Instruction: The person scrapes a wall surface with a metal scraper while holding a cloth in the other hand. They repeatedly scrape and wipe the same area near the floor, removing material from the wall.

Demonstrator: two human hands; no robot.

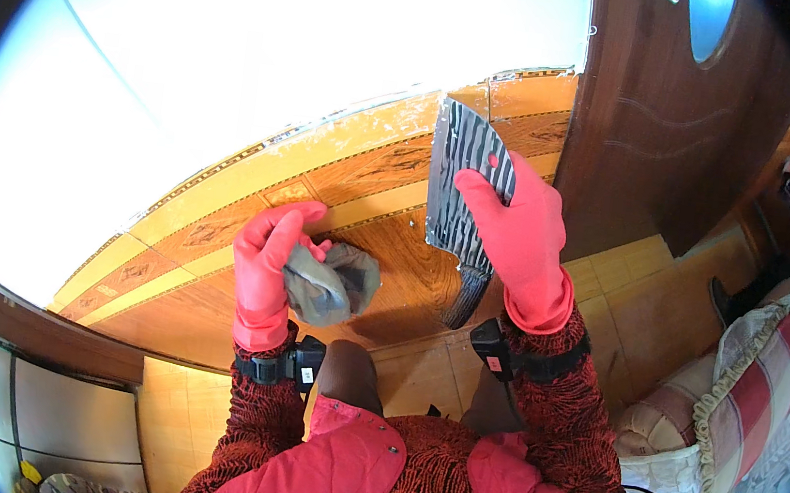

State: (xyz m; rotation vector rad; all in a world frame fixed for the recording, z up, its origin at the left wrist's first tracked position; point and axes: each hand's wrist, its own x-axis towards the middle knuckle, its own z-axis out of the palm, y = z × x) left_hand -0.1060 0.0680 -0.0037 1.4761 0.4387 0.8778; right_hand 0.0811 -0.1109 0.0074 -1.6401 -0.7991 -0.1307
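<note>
My right hand (524, 236), in a pink rubber glove, grips a broad black-and-grey striped cleaver (464, 181) by its blade, with the dark handle pointing down towards me. White flecks stick along the blade's edges. On the left, my gloved left hand (272, 265) holds a crumpled grey cloth (332, 283). Both hands are apart, in front of a wood-patterned tiled wall base (374, 171). White scraps and smears mark its upper border, below a bright white wall surface (317, 33).
A dark brown door (657, 123) stands at the right. Below it, a cushioned seat with a striped, frilled cover (753, 375) lies near my right arm. Grey cabinet panels (80, 408) are at lower left. Tan tiles (418, 366) cover the floor.
</note>
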